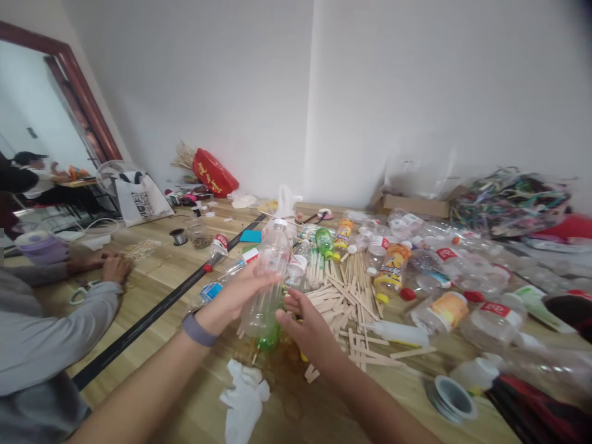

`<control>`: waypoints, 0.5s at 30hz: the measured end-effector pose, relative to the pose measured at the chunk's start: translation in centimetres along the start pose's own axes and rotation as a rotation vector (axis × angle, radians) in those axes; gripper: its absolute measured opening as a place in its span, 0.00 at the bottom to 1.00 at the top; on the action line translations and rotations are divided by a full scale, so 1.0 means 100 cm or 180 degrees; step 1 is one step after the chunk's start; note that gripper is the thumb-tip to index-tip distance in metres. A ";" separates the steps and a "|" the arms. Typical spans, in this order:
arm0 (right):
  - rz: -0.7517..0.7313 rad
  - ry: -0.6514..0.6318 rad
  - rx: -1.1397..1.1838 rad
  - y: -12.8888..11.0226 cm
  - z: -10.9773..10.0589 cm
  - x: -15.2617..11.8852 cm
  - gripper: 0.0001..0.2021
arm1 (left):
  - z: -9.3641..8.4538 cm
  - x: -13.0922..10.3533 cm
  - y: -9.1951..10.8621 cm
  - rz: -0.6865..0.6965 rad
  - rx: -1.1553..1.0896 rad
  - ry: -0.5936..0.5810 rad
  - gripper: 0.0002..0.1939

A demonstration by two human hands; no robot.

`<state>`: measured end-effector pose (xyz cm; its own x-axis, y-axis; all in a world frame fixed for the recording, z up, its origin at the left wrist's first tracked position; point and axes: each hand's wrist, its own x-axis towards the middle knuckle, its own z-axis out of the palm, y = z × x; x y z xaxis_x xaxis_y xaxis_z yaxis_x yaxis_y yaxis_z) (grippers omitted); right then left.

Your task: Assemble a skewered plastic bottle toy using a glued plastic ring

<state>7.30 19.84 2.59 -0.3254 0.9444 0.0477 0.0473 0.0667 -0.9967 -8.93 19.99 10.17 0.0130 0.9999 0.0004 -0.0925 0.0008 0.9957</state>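
Note:
My left hand [243, 287], with a grey band at the wrist, is wrapped round a clear plastic bottle [263, 311] with a white cap, held nearly upright. To the right of the bottle is my right hand [308, 327]. Its fingers are loosely bent and its thumb is apart from them, close to the bottle's side; whether it touches is unclear. Behind and below the clear bottle shows a green bottle [268, 339], partly hidden. A crumpled white tissue [243, 394] lies on the table in front of my hands.
Many wooden sticks [340, 302] spread to the right, beside a glue bottle [400, 333] and several plastic bottles [494, 317]. A wire spool [451, 398] lies near right. Left of a black strip [171, 308], another person's hands [115, 268] rest on the table.

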 end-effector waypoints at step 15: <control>0.0218 0.0208 -0.0404 -0.004 -0.070 -0.044 0.30 | 0.009 0.002 -0.002 0.0116 0.1872 -0.1007 0.28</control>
<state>15.35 17.90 3.27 -0.2554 0.9668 -0.0117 0.1875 0.0376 -0.9815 -7.98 20.15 10.04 0.3199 0.9471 -0.0270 0.4587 -0.1299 0.8790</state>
